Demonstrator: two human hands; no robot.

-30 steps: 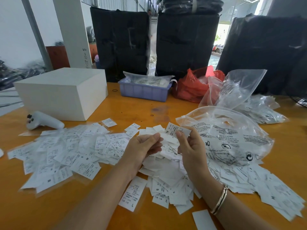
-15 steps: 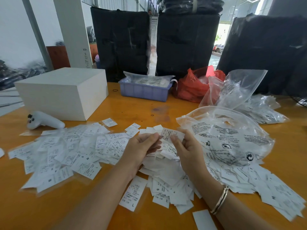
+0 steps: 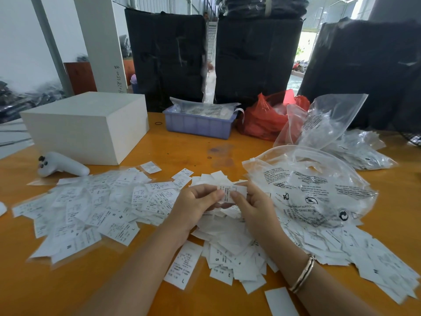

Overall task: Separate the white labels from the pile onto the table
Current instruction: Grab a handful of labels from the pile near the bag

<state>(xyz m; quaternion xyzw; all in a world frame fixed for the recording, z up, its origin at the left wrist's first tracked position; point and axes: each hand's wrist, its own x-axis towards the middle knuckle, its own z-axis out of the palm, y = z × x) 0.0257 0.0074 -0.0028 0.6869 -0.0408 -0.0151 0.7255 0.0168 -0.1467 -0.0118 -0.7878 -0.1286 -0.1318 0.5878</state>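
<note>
Both hands have closed together over the pile (image 3: 227,242).
Left hand (image 3: 196,205) and right hand (image 3: 252,206) pinch one label (image 3: 229,192) (printed side up) between fingertips.

There is just one camera. It sits on the person's head and looks forward and down at the orange table (image 3: 159,151). It is a wide view, so the straight post far back on the left looks tilted.

The camera is close to the near edge of the table. Both arms come in from the bottom of the picture. The left hand (image 3: 196,207) and the right hand (image 3: 255,204) meet near the middle, not far from the lens. The far edge of the table is near the middle of the picture's height, where a white box (image 3: 86,126) stands by the far left. Big black bundles (image 3: 257,58) rise behind it.
</note>
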